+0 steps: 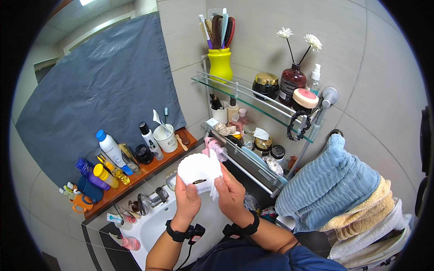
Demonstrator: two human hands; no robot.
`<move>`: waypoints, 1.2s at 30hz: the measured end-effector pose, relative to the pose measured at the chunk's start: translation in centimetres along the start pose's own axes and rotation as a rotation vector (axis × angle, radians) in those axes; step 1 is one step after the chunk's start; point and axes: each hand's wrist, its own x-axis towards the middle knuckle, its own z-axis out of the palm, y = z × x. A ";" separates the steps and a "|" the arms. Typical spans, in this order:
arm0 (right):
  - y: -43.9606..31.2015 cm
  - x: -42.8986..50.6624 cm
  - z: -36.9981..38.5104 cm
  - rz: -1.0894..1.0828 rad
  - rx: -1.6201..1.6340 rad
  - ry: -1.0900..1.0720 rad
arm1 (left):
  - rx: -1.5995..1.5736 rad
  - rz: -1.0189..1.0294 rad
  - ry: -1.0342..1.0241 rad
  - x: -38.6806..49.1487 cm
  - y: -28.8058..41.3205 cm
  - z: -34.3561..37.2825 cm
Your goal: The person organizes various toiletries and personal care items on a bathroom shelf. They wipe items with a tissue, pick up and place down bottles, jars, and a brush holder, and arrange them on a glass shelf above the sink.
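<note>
Both hands hold a white, scallop-edged, round container [200,169] with a small dark oval emblem and printed writing, up above the washbasin. My left hand [187,198] grips its lower left edge, thumb on the front. On the right side my right hand [231,189] holds it together with a thin white tissue or cloth [214,191], which hangs along that edge. The container's far side is hidden. A black strap with a small device is on each wrist. Below lie the white washbasin [152,225] and its metal faucet [152,200].
An orange-brown ledge [142,174] with bottles and a white cup [165,138] runs at left. Two glass shelves [271,113] bear jars and a yellow vase [220,64]. A blue towel [332,183] hangs at right. A pink bottle [130,243] stands by the basin.
</note>
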 end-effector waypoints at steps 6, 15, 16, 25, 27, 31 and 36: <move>-0.4 1.3 -1.1 0.478 0.612 -0.003 | 0.082 -0.048 -0.149 -0.3 0.4 -0.7; 0.1 -0.4 -0.2 0.252 0.268 0.074 | -0.170 -0.016 0.006 -0.2 0.6 2.5; 0.3 -0.6 -0.3 0.213 0.224 0.052 | -0.130 0.007 -0.019 -0.4 1.3 3.0; -1.3 -0.3 -0.5 0.255 0.290 -0.030 | -0.322 -0.127 -0.112 -0.2 2.4 1.0; -1.1 0.3 -0.5 0.459 0.467 -0.015 | -0.301 -0.115 -0.188 -0.5 1.8 0.6; -1.0 0.2 -0.2 0.506 0.623 -0.030 | -0.354 -0.072 -0.189 -0.4 2.0 1.0; -1.5 -0.3 0.2 0.260 0.351 0.047 | -0.097 0.016 -0.037 -1.0 -0.5 -0.1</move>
